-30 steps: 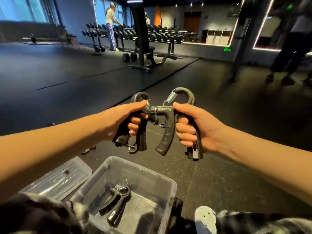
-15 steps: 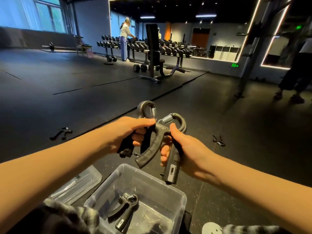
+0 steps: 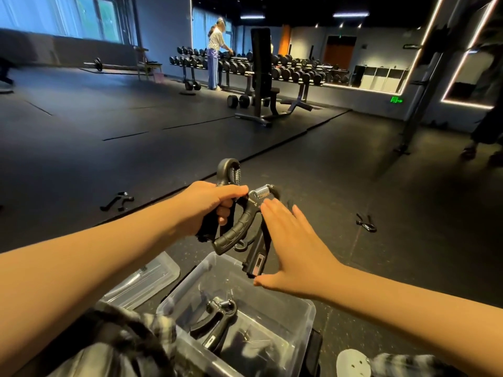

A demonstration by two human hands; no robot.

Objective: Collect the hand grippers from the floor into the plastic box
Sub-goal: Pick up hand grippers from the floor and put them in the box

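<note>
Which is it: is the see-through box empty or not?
Not empty. One black hand gripper lies inside the plastic box, seen through its open top.

Two black hand grippers with steel coil springs hang at mid-frame above the far rim of the plastic box (image 3: 304, 322). The upper hand gripper (image 3: 226, 170), loop up, is gripped by the left hand (image 3: 206, 206), and the lower hand gripper (image 3: 239, 229) — its curved handle crossing the first — lies against the straight fingers of the right hand (image 3: 294, 248). The clear, open-topped box sits at bottom centre with the boxed hand gripper (image 3: 215, 321) lying inside, while two more lie on the dark floor — the left floor gripper (image 3: 117, 201) at mid-left and the right floor gripper (image 3: 366, 223) at mid-right.
</note>
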